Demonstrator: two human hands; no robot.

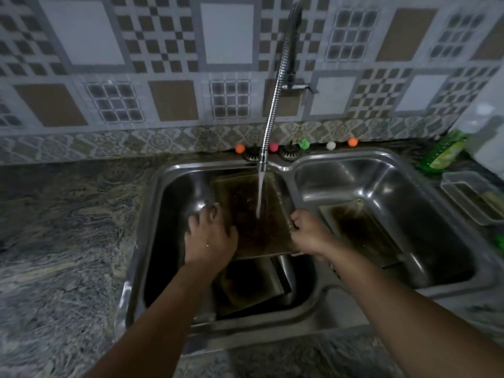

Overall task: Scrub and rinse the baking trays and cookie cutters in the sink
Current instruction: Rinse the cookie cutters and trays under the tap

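A dark, stained baking tray (245, 214) is held tilted in the left basin of the steel double sink (152, 214). Water from the flexible tap (272, 110) runs onto its upper middle. My left hand (210, 236) grips the tray's left edge, fingers spread over the rim. My right hand (308, 233) clasps its right edge. A second dark tray (245, 287) lies below in the same basin. A third tray (357, 230) rests in the right basin. I see no cookie cutters.
Small coloured balls (274, 146) and two drain strainers (287, 152) sit on the sink's back ledge. A green bottle (444, 154) and a clear plastic container (471, 200) stand at the right. Granite counter (60, 227) spreads to the left.
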